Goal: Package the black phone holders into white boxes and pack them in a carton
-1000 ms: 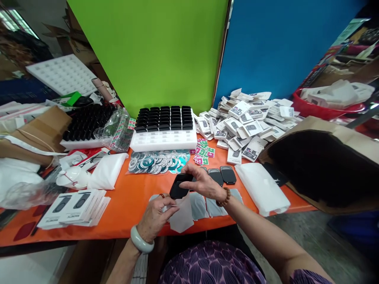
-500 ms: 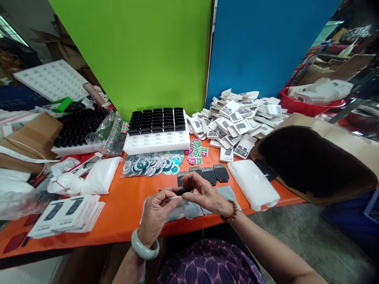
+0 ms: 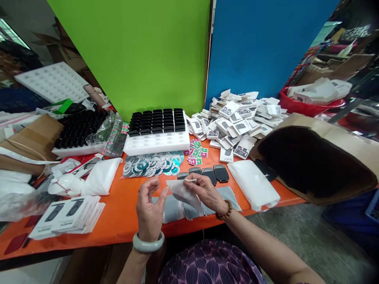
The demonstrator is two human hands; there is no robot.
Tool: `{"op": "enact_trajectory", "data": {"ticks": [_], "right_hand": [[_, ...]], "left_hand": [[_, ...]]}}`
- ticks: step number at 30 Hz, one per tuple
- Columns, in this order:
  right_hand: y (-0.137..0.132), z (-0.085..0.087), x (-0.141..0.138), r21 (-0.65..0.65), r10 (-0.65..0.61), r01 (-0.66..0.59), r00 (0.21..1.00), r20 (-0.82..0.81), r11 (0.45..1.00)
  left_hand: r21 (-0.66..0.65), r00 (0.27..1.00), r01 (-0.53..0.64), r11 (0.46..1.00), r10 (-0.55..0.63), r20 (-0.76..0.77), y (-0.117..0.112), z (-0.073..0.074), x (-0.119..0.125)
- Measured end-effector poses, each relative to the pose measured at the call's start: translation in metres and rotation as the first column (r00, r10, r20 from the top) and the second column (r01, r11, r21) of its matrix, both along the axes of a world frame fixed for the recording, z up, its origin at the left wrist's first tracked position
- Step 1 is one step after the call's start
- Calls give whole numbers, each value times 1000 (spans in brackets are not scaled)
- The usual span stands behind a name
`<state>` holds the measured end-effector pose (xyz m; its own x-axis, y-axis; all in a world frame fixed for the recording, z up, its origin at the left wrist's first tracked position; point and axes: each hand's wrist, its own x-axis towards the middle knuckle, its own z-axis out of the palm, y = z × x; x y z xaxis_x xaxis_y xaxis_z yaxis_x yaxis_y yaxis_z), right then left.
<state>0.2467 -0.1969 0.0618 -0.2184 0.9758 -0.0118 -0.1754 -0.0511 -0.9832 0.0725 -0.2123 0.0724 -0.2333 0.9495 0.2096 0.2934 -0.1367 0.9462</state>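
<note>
My right hand pinches the top edge of a small translucent white pouch over the front of the orange table. My left hand is beside it with fingers apart, thumb touching the pouch's left corner. More filled pouches lie flat under my hands. A row of black oval pieces sits just beyond them. Whether a black piece is inside the held pouch I cannot tell.
A white foam tray of black pieces stands at the centre back, round stickers and small green-pink packets before it. White retail boxes pile at the right, a brown paper bag lies open, flat boxes stack at the left.
The black piece that my hands held a second ago is out of sight. My right hand now holds the white pouch up, and my left hand has opened and drawn back.
</note>
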Motion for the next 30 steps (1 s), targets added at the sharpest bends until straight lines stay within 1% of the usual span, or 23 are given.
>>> {"op": "enact_trajectory", "data": {"ticks": [1,2,3,5,7,9,10,11,12,13,14,15,16,17,18,20,21,22,24,26,27,28,30], "right_hand": [[1,1,-1,-24,-5,5,1000,-29,1000],[2,2,-2,-45,-5,3,998,-56,999],[2,1,-3,-62,2,-7,997,-80,998],[4,-2,-6,-94,26,-39,990,-135,995],[6,-9,-8,-118,47,-69,982,-181,991],[7,-14,-10,-132,54,-76,985,-164,988],[7,-15,-10,-121,37,-50,993,-109,991],[7,-14,-10,-83,-8,6,1000,-22,996],[5,-12,-9,-11,-84,85,993,83,996],[4,-7,-8,96,-182,167,966,182,981],[1,-2,-7,223,-278,223,926,257,949],[-2,4,-5,340,-335,226,890,308,913],[-6,9,-4,424,-337,174,875,348,889],[-9,12,-3,464,-282,79,879,386,882],[-12,13,-3,459,-181,-37,888,422,888],[-17,8,-4,354,49,-227,893,447,908],[-18,1,-5,285,124,-263,897,424,922],[-18,-7,-7,219,161,-260,908,386,940],[-15,-24,-12,103,152,-190,942,299,976],[-7,-38,-18,12,123,-127,972,199,992],[-2,-43,-21,-31,122,-119,983,137,992],[4,-47,-26,-67,126,-122,989,74,990],[16,-52,-36,-112,132,-133,991,-14,985]], "left_hand": [[24,999,-48,999,48,-22,-4,-5,0],[10,998,-55,998,56,-34,-8,-11,1],[-38,999,-30,999,29,-33,-12,-16,1],[-173,997,76,982,-70,40,-19,-25,2],[-286,968,214,934,-164,189,-22,-31,2],[-351,921,322,879,-206,329,-22,-33,2],[-371,904,352,859,-209,374,-21,-33,2],[-387,894,364,847,-201,400,-21,-33,2],[-399,892,360,843,-186,412,-20,-32,1],[-410,893,354,840,-173,416,-19,-32,1],[-418,894,349,839,-164,418,-18,-31,0],[-422,894,345,838,-157,419,-17,-31,-1],[-424,894,345,837,-155,420,-16,-32,-1],[-424,892,348,836,-157,423,-15,-32,-2],[-423,891,349,836,-157,425,-14,-34,-2],[-412,890,335,847,-141,434,-12,-37,-3],[-407,890,319,856,-124,438,-11,-39,-3],[-402,894,292,868,-99,437,-10,-41,-3],[-383,914,200,902,-31,405,-8,-44,-5],[-374,931,111,921,35,364,-5,-45,-9],[-382,930,108,918,43,365,-2,-45,-12],[-403,921,142,904,29,389,1,-45,-15],[-451,887,260,854,-27,461,8,-44,-23]]}}
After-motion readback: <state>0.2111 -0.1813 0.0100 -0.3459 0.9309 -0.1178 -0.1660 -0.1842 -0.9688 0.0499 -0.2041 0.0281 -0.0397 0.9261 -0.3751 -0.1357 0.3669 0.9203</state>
